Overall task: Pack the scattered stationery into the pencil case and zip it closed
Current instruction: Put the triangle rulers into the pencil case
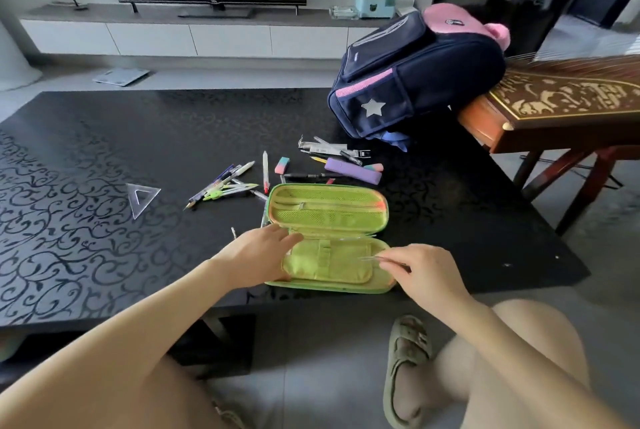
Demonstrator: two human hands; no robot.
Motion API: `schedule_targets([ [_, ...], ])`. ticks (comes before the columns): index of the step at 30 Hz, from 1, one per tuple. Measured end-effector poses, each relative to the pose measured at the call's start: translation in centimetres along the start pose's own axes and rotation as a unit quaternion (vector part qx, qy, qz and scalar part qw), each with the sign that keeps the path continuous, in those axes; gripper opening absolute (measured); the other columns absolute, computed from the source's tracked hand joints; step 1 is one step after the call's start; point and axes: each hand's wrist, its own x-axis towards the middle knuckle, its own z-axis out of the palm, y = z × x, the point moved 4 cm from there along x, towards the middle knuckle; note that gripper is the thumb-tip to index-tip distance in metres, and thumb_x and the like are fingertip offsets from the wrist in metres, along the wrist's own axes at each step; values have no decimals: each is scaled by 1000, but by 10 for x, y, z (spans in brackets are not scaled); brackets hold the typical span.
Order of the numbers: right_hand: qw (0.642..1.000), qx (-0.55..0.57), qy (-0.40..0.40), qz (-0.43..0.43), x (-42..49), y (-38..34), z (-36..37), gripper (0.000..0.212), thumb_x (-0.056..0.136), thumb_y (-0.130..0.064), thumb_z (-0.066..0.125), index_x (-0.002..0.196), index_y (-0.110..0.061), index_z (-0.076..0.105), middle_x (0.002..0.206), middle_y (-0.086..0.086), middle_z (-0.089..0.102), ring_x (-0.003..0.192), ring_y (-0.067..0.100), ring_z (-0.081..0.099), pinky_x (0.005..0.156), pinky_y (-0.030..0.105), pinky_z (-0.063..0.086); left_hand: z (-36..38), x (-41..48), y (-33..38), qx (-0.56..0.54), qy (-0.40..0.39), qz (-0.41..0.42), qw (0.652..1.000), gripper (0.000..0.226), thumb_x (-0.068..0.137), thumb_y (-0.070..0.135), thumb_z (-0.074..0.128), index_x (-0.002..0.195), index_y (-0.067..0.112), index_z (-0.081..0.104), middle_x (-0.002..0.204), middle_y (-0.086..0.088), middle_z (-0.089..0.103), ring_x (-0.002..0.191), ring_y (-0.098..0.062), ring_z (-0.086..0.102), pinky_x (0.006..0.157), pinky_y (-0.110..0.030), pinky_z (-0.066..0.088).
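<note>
Case (329, 213) lies open directly under both hands at the near edge of the bench (104, 151). Its long axis runs left to right across the person, with the lid half folded back on the far side. The left hand (258, 255) rests on the left end of the near half, fingers fairly straight and unclenched, and seems to press the shell down to steady it. The right hand (420, 271) hovers over the right end and pinches a thin pale strip (372, 258) between thumb and fingertips. The strip points left along the case's length, so it is already lined up with the near half, and the coming move looks like a short lowering by the right hand, which is the nearer one.

Everything else to be packed lies beyond the lid, a reach across the case. A bundle of pens (221, 186) is to the far left, with a set square (140, 198) further left. A red-tipped pen (265, 172) and an eraser (281, 165) sit near the lid's left corner. A purple box (353, 170) sits behind its right part, among more small items. A backpack (415, 75) stands behind them.

The strip is too thin and glassy to name; it may be a clear ruler. The left palm covers the case's left end and the zip pull is not visible. A few small items at the lid's left edge are partly hidden.
</note>
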Motion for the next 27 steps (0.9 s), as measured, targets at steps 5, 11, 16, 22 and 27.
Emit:
schedule_targets([
  [5,989,11,78,-123,-24,-26,13,12,77,-21,66,82,-21,77,71,-11,73,61,9,66,51,21,51,-13,-15,2,16,142,90,986,54,74,31,75,117,22,45,86,3,70,77,-18,65,52,-24,52],
  [11,984,-98,96,-115,-6,-36,45,23,57,-4,80,71,-21,72,55,-7,62,51,19,55,47,21,40,-39,-2,-4,-91,244,-27,965,24,77,13,70,100,9,64,73,-5,67,70,-25,64,55,-28,49],
  [16,990,-118,52,-53,8,-38,56,40,52,-33,89,86,-19,75,72,-7,72,61,18,64,48,24,49,-47,7,-4,-111,254,-74,958,16,77,12,72,93,9,69,74,-5,68,73,-27,63,59,-30,49],
  [22,975,-160,148,-46,5,-38,30,31,68,-32,80,91,-16,68,68,-3,64,59,22,57,50,30,41,-44,2,-7,-112,263,-45,957,12,80,19,63,88,14,70,71,1,67,67,-24,61,54,-27,47],
  [27,980,-171,99,33,38,-9,30,19,68,-29,82,77,-15,71,62,-2,61,54,21,52,45,25,33,-44,-7,-4,-103,257,-31,960,26,91,32,41,98,17,61,80,2,67,75,-25,60,54,-32,53],
])
